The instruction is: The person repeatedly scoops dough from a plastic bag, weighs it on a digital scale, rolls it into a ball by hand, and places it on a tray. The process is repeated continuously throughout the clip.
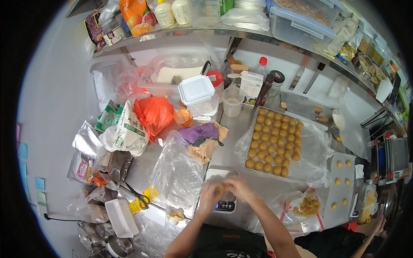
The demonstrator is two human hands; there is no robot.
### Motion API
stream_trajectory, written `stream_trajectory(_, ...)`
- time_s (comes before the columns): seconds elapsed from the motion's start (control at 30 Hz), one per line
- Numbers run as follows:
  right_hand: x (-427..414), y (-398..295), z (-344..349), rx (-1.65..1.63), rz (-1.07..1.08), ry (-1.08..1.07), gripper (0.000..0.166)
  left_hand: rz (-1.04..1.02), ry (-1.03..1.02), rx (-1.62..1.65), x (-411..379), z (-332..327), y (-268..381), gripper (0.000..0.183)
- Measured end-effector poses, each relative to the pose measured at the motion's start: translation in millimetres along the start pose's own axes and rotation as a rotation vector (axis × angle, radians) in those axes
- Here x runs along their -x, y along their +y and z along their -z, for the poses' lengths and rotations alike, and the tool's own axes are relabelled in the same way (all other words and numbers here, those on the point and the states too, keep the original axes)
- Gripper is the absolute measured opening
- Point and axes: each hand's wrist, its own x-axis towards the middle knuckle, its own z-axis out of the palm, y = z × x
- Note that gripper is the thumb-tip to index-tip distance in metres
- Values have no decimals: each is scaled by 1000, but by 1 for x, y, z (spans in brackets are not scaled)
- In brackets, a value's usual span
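Over a digital kitchen scale (226,206), my left hand (209,197) and my right hand (241,189) meet at the fingertips. A small piece of yellow-brown dough or filling (222,188) is pinched between them, partly covered by my fingers. The hands hide much of the scale's platform. To the right lies a tray (300,164) lined with clear plastic, bearing rows of round yellow-brown balls (273,140). Nearer me on the right, an open plastic bag (287,206) contains a mass of similar yellow-brown pieces (306,206).
Left of the scale spreads a clear plastic sheet (176,171), with black scissors (139,195) and a white bin (121,218) beyond. Bottles and a milk carton (251,85) stand behind, under a loaded shelf (206,31). Another person's hand (380,225) shows at lower right, near a board (342,193) with several small yellow pieces.
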Motion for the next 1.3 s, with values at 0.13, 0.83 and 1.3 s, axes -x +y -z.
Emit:
stream_trajectory(0.13,2,10,-12,22,-33,44,19,3,-20,96,-1,-1,0,34)
stream_trajectory(0.83,271,4,92,621,-690,956,33,443,332,282,-3,93,-9,29)
stream_trajectory(1.3,239,-28,83,558,-593,912,16,480,367,363,18,106,-18,18)
